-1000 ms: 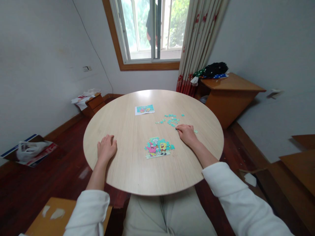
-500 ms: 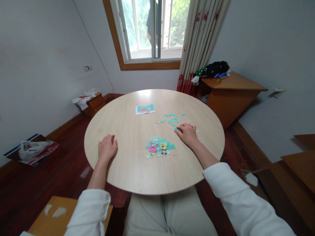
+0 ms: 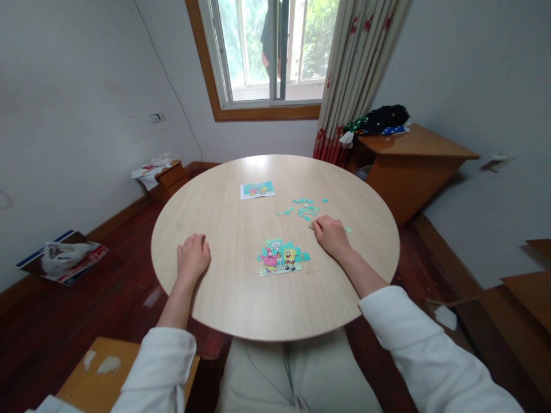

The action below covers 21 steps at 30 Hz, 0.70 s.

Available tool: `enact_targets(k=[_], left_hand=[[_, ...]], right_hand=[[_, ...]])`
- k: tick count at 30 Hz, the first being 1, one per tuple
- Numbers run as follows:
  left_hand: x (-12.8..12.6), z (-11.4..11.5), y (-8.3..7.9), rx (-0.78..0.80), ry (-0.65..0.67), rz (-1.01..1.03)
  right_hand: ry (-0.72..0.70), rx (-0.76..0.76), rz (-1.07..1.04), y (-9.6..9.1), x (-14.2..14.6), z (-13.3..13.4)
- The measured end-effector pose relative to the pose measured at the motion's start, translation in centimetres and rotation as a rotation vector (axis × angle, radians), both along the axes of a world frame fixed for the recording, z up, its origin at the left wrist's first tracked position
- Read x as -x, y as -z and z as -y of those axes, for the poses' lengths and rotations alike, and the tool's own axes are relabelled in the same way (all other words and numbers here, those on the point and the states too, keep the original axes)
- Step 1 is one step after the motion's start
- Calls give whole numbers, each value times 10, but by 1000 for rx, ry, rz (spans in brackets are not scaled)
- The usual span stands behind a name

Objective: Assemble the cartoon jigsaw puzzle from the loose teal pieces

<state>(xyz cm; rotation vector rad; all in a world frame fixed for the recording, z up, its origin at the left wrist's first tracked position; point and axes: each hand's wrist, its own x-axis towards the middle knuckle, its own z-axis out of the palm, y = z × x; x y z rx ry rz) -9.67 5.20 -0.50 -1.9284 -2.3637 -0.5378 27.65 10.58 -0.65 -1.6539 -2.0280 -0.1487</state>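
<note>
A partly built cartoon jigsaw (image 3: 282,257) lies near the middle of a round pale wooden table (image 3: 241,298). Beyond it are several loose teal pieces (image 3: 303,208) and a small reference picture (image 3: 257,189). My right hand (image 3: 330,234) rests palm down just right of the jigsaw, its fingers curled at the near edge of the loose pieces; whether a piece is under them is hidden. My left hand (image 3: 192,256) lies on the table at the left, fingers loosely curled, holding nothing.
A wooden desk (image 3: 413,160) with dark clothes stands at the right by a patterned curtain (image 3: 353,74). A small wooden box with papers (image 3: 161,172) sits by the left wall. A plastic bag (image 3: 60,255) lies on the dark floor. A wooden stool (image 3: 107,373) is near my left elbow.
Both hands stay in the same places on the table. Only my head has shifted a little, moving the whole scene slightly rightward in view.
</note>
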Motion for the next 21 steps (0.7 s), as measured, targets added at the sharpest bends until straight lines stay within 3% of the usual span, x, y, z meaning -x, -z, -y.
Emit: enact_targets(k=[6,13,21], left_hand=[[-5,0,0,-54,102,-57],[-17,1,-2,-165,239,57],[-31,7,-6,-227,333,106]], right_hand=[[-84,-3,-218,-3,14,6],[-218,-5,-476,-10,30,16],[-415,-50,-511,-9,62,39]])
